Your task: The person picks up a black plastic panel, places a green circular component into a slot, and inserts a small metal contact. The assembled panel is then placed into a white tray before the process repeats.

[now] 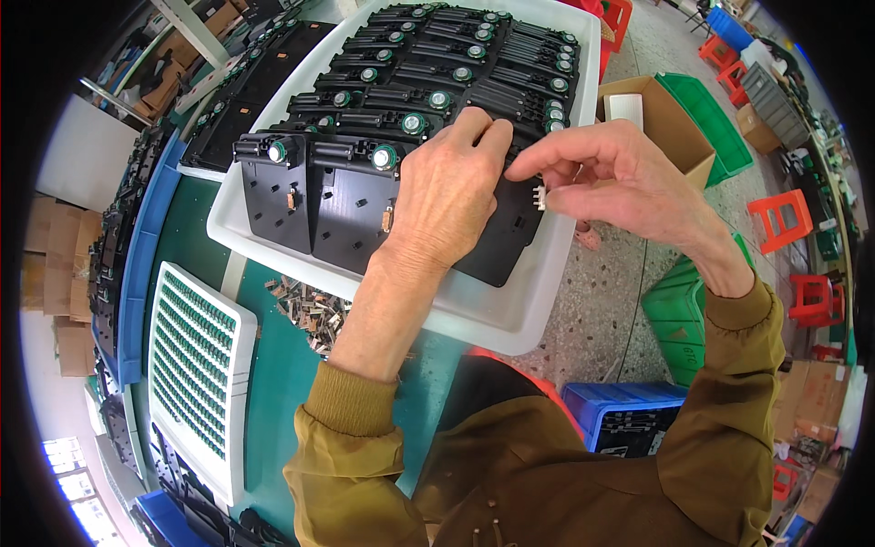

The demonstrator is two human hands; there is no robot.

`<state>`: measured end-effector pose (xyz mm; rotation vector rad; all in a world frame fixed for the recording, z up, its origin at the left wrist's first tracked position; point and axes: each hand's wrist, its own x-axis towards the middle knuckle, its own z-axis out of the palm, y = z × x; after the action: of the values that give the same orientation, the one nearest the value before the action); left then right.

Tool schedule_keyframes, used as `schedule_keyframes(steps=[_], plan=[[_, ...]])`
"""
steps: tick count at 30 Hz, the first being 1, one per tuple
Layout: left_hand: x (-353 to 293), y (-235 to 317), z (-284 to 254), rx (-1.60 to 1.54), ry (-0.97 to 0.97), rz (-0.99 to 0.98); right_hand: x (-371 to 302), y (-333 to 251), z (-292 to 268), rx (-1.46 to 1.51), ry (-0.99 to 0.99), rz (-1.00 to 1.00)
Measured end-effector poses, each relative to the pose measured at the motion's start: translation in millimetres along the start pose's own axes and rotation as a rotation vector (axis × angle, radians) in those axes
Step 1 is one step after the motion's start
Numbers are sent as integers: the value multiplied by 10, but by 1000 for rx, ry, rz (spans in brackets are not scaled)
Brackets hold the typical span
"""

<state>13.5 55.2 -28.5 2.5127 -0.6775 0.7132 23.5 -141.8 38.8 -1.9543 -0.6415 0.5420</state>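
Note:
A large white tray (510,333) holds several rows of black plastic panels (351,214), each with dark cylinder-like parts and a round silver button on a green ring. My left hand (447,191) is closed over the upper part of the front-right panel (488,251); its fingertips are hidden, so I cannot make out what they grip. Just to the right, my right hand (615,178) pinches a small pale clip-like piece (540,197) with prongs between thumb and fingers, above the tray's right side. Small copper-coloured pieces (387,219) sit on the other front panels.
On the green table (283,383) lies a heap of small metal clips (314,314). A white tray of green parts (248,365) stands left, beside a blue bin (150,255). Cardboard boxes, green crates (674,314), a blue crate (583,401) and red stools (781,221) stand on the right.

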Motion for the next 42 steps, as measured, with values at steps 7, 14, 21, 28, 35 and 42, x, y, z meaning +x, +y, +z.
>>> schedule_keyframes(steps=[7, 14, 21, 28, 35, 42], plan=[[3, -8, 39, 22, -1, -28, 18, 113, 63, -166, -6, -125], [18, 22, 21, 20, -6, -27, 72, 186, 136, -380, 78, -216], [11, 6, 18, -6, 47, -68, 103, 200, 156, -563, 120, -286], [11, 7, 41, 14, 46, -48, 76, 117, 142, -578, 78, -253], [4, 6, 38, 19, 43, -50, 81, 114, 155, -514, 102, -219], [-5, -4, 69, 0, 93, -74, 83, 93, 126, -448, 81, -185]])
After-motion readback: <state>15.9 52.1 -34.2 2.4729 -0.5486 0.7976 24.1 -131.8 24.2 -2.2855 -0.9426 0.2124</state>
